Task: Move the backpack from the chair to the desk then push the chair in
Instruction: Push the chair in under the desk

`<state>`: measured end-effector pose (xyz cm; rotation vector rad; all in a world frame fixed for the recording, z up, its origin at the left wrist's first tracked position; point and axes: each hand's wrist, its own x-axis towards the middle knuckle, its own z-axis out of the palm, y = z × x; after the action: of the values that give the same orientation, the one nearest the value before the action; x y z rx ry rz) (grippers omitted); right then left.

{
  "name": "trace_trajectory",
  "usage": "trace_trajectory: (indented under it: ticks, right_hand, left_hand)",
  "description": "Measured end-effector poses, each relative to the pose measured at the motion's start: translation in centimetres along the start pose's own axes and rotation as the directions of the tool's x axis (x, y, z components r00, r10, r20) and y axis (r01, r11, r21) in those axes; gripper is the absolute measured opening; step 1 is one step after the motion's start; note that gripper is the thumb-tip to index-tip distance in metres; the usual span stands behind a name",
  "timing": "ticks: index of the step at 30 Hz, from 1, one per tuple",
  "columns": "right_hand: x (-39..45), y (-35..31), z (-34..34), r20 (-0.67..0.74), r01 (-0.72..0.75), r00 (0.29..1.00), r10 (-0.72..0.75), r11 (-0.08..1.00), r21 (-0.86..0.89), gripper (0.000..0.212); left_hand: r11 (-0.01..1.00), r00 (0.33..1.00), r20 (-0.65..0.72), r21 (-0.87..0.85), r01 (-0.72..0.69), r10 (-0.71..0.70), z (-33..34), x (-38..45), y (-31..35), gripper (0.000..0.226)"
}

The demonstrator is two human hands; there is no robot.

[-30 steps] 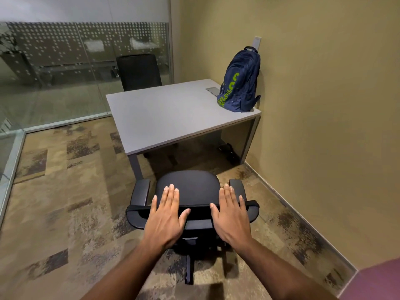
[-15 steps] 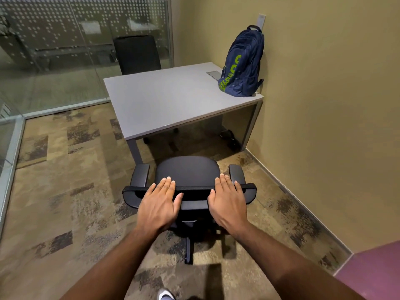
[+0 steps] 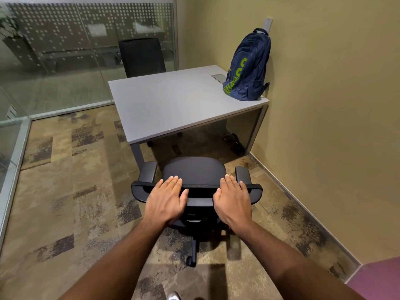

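Observation:
The navy backpack (image 3: pixel 247 68) with green lettering stands upright on the far right corner of the grey desk (image 3: pixel 173 105), leaning on the wall. The black office chair (image 3: pixel 192 172) sits on the carpet just in front of the desk's near edge, its seat facing the desk and its left armrest beside the desk leg. My left hand (image 3: pixel 165 202) and my right hand (image 3: pixel 232 200) lie flat on the top of the backrest. The fingers are stretched over its upper edge and the thumbs are spread.
A second black chair (image 3: pixel 141 57) stands behind the desk by the glass partition (image 3: pixel 65 50). The yellow wall (image 3: pixel 324 105) runs close along the right of desk and chair. A cable cover (image 3: pixel 219 77) is set into the desktop beside the backpack.
Both hands have stayed on the backrest, and the chair has rolled a little toward the desk. My fingers now reach less far over the top edge.

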<state>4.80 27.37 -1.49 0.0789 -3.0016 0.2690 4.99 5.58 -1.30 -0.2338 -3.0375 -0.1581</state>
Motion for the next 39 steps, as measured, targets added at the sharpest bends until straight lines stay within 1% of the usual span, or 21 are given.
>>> trace_trajectory:
  ticks: [8,14,20,23,27,33,36,39]
  right_hand:
    - [4.6,1.3,0.9,-0.027,-0.021,0.999,0.021,1.0,0.001,0.061]
    - [8.5,1.3,1.7,-0.048,-0.037,0.998,0.037,0.999,0.0,0.054]
    - [12.8,0.6,2.3,-0.102,-0.048,0.994,0.046,0.999,-0.017,0.047]
    - [14.9,0.7,2.6,-0.105,-0.041,0.994,0.039,0.999,-0.016,0.048]
    - [17.7,1.5,3.2,-0.098,-0.026,0.995,0.027,1.0,0.008,0.052]
    - [22.1,2.6,3.7,-0.081,0.004,0.997,-0.002,0.999,0.032,0.054]
    - [24.4,3.2,3.8,-0.074,0.027,0.997,-0.023,0.998,0.048,0.057]
    - [26.9,4.1,4.0,-0.09,0.059,0.994,-0.054,0.997,0.056,0.055]
  left_hand:
    - [0.999,0.999,-0.022,-0.015,-0.033,0.033,0.6,5.0,0.0,0.063]
    - [0.998,0.998,-0.028,-0.026,-0.059,0.058,1.0,9.0,-1.2,0.063]
    - [0.996,0.993,-0.074,-0.014,-0.092,0.091,0.9,13.2,-2.5,0.053]
    - [0.994,0.991,-0.087,-0.014,-0.106,0.105,1.0,15.1,-2.9,0.051]
    - [0.995,0.988,-0.116,-0.005,-0.101,0.099,1.2,17.5,-2.9,0.045]
    - [0.996,0.987,-0.137,-0.024,-0.083,0.079,1.6,21.3,-2.6,0.037]
    - [0.998,0.986,-0.159,-0.027,-0.063,0.057,2.1,23.3,-2.5,0.035]
    - [1.0,0.987,-0.161,-0.017,-0.024,0.021,2.5,25.5,-2.2,0.037]
